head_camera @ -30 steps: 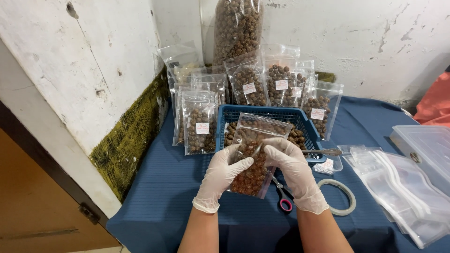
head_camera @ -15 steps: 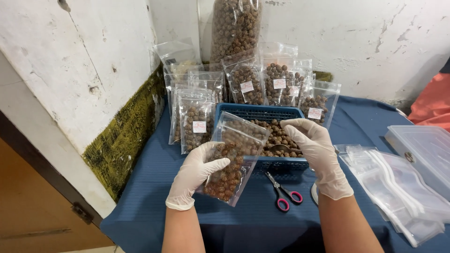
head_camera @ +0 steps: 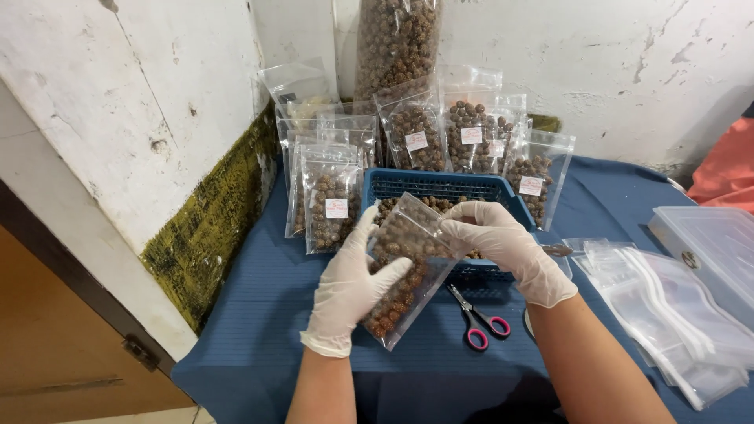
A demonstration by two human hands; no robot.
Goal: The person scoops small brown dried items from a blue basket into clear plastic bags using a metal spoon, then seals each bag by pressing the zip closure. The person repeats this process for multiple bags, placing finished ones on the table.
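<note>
right hand (head_camera: 503, 247) back on pouch (head_camera: 404, 271) top | pouch now tilted, lower

Both gloved hands, left hand (head_camera: 345, 286) and right hand (head_camera: 503, 247), grip a bead-filled pouch (head_camera: 404, 271).

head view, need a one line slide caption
Two gloved hands, left hand and right hand, hold a clear bag of brown beads over a blue basket.

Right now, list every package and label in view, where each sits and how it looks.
Clear pouch of brown beads: held in both gloved hands, above the blue basket.
Filled pouches: upright along the wall, small white labels with red marks.
Tall bead bag: rear centre.
Empty clear bags: stacked at right.
</note>
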